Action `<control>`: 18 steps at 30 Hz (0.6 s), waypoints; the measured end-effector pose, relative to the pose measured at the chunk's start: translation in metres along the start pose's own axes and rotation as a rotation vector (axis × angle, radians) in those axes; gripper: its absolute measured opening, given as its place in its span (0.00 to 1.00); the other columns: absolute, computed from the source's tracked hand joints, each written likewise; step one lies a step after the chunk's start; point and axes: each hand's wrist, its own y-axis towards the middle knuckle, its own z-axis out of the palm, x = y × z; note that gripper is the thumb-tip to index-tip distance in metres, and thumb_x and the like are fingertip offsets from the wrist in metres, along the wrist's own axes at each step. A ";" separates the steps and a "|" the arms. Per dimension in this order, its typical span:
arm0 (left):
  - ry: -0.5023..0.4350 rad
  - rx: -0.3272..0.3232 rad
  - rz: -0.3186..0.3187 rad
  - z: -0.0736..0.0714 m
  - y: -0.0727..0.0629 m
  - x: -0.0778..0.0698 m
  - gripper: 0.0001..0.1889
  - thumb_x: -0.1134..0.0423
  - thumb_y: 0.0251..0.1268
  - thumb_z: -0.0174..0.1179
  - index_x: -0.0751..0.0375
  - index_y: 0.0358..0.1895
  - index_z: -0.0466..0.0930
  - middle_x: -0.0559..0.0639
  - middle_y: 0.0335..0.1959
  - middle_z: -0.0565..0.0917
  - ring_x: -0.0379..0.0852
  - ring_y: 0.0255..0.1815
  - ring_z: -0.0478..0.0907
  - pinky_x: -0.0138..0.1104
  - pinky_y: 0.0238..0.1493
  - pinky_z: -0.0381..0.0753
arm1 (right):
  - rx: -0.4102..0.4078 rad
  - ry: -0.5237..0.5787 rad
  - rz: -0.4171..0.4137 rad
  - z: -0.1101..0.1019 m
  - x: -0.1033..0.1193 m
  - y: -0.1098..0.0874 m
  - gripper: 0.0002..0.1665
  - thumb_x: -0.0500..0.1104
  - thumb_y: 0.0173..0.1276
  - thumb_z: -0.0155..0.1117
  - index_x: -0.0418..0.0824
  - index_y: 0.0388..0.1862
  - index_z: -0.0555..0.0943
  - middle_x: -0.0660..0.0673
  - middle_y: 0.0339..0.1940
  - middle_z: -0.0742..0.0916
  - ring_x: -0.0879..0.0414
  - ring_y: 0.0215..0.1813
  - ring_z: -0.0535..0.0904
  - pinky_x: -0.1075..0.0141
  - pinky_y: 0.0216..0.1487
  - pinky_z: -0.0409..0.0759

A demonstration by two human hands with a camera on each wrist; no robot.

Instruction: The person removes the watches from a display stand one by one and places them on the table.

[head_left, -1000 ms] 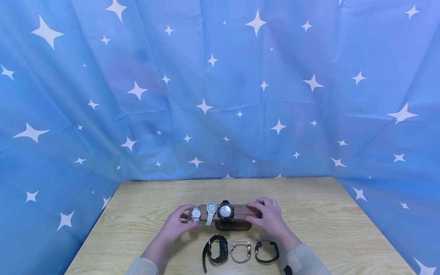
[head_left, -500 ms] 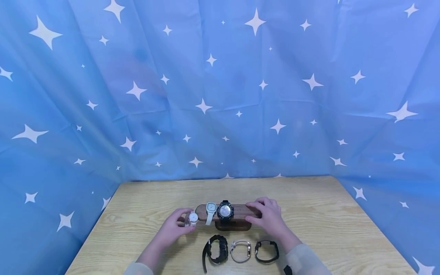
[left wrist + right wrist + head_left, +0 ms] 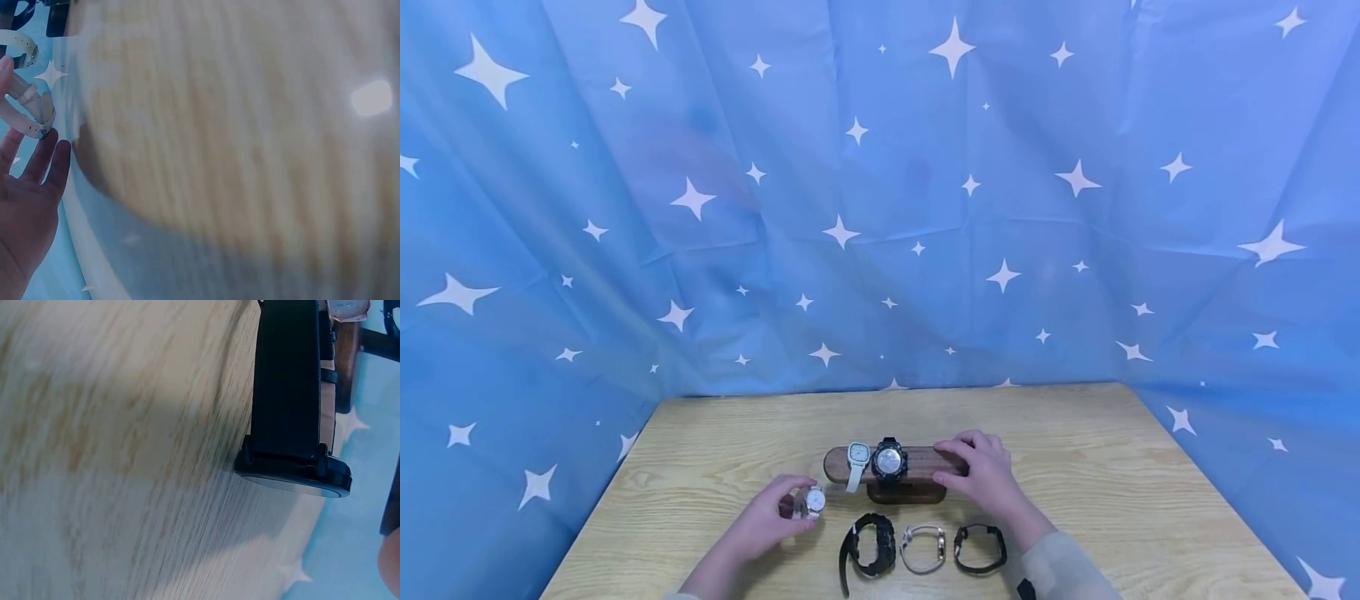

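My left hand (image 3: 766, 521) grips a white watch (image 3: 815, 500) between thumb and fingers, left of a dark wooden watch stand (image 3: 835, 465). In the left wrist view the pale strap (image 3: 22, 122) lies between thumb and fingertips. The right hand (image 3: 988, 477) holds the right end of the stand's bar, thumb in front and fingers behind. On the bar sit a pale square-faced watch (image 3: 858, 454) and a chunky black watch (image 3: 889, 461). Only a fingertip (image 3: 390, 562) of the right hand shows in the right wrist view, against the dark bar.
Three watches stand on edge in front of the stand: a thick black one (image 3: 886, 548), a silver one (image 3: 941, 547) and a slim black one (image 3: 1003, 547). The wooden table (image 3: 1075, 467) meets a blue star-patterned curtain (image 3: 880, 167) at its back.
The left hand has drawn the white watch off the left end of the bar, leftward and nearer to me. My right hand keeps its hold on the stand.
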 end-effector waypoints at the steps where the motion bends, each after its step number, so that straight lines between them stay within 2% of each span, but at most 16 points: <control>1: 0.002 0.001 0.006 0.001 -0.001 0.000 0.31 0.56 0.49 0.70 0.58 0.59 0.73 0.53 0.53 0.74 0.50 0.46 0.73 0.43 0.46 0.73 | 0.000 -0.001 0.000 0.000 0.000 0.000 0.26 0.58 0.51 0.72 0.56 0.50 0.81 0.48 0.51 0.77 0.43 0.55 0.65 0.42 0.55 0.59; 6: 0.004 0.003 0.029 0.005 -0.007 0.001 0.30 0.56 0.46 0.72 0.56 0.56 0.76 0.49 0.51 0.74 0.51 0.49 0.71 0.41 0.49 0.70 | 0.000 -0.006 0.000 -0.001 0.000 0.000 0.26 0.58 0.51 0.72 0.55 0.51 0.81 0.48 0.50 0.77 0.43 0.55 0.65 0.42 0.55 0.59; 11: 0.045 0.003 0.049 0.008 -0.010 0.001 0.29 0.55 0.44 0.73 0.54 0.53 0.78 0.45 0.48 0.75 0.48 0.47 0.71 0.37 0.45 0.71 | -0.015 -0.015 -0.010 0.000 0.001 0.001 0.26 0.58 0.51 0.72 0.55 0.50 0.82 0.48 0.50 0.77 0.44 0.55 0.65 0.43 0.54 0.60; 14: 0.092 -0.005 0.054 0.009 -0.013 0.001 0.28 0.52 0.43 0.73 0.52 0.52 0.79 0.44 0.49 0.76 0.48 0.48 0.71 0.41 0.47 0.70 | -0.025 -0.014 -0.016 0.001 0.001 0.001 0.26 0.58 0.51 0.72 0.55 0.50 0.82 0.48 0.50 0.77 0.44 0.54 0.65 0.43 0.53 0.60; 18: 0.155 -0.006 0.058 0.011 -0.015 0.003 0.27 0.48 0.42 0.72 0.48 0.51 0.79 0.41 0.50 0.76 0.50 0.52 0.69 0.54 0.53 0.66 | -0.031 -0.012 -0.016 0.001 0.001 0.000 0.26 0.58 0.50 0.73 0.55 0.50 0.82 0.48 0.49 0.77 0.44 0.54 0.65 0.43 0.53 0.60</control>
